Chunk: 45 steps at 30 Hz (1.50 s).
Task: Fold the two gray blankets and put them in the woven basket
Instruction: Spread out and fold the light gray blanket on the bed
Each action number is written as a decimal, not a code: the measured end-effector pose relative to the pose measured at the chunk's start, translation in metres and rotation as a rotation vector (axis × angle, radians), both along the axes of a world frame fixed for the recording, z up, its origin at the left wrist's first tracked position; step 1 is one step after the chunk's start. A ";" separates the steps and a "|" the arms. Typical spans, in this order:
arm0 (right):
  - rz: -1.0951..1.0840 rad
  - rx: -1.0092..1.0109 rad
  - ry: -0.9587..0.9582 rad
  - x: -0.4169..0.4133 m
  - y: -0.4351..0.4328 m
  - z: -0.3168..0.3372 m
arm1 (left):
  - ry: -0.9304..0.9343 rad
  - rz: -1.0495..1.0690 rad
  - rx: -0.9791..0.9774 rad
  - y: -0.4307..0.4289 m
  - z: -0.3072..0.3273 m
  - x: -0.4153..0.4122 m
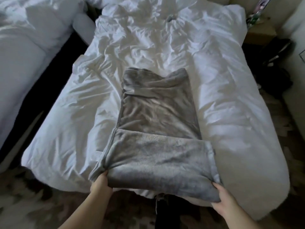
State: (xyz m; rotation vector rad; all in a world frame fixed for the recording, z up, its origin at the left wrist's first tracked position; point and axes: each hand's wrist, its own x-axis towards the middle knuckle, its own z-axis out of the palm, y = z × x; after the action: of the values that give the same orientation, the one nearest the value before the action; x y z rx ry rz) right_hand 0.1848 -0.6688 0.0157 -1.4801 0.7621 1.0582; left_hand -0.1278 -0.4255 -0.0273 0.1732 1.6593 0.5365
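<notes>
On a rumpled white bed (66, 123), left hand (100, 184) and right hand (222, 202) grasp a folded gray blanket (156, 113) in their fingers; second bed (24, 55) to its left.

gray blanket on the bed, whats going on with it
A person is partway through folding the gray blanket on a bed with a rumpled white duvet. The blanket lies as a long strip, with its near end already doubled over. The left hand grips that doubled end at its left corner and the right hand grips it at the right corner. No basket shows in this view.
</notes>
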 end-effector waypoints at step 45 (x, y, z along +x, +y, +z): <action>0.165 -0.251 0.188 0.087 0.149 -0.020 | -0.054 0.100 -0.131 0.112 0.012 0.097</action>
State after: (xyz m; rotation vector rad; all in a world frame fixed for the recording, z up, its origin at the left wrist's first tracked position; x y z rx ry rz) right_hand 0.2718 -0.5198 -0.0041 -1.6957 0.9448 1.2759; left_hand -0.0308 -0.3133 -0.0152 -0.0200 1.6508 0.5017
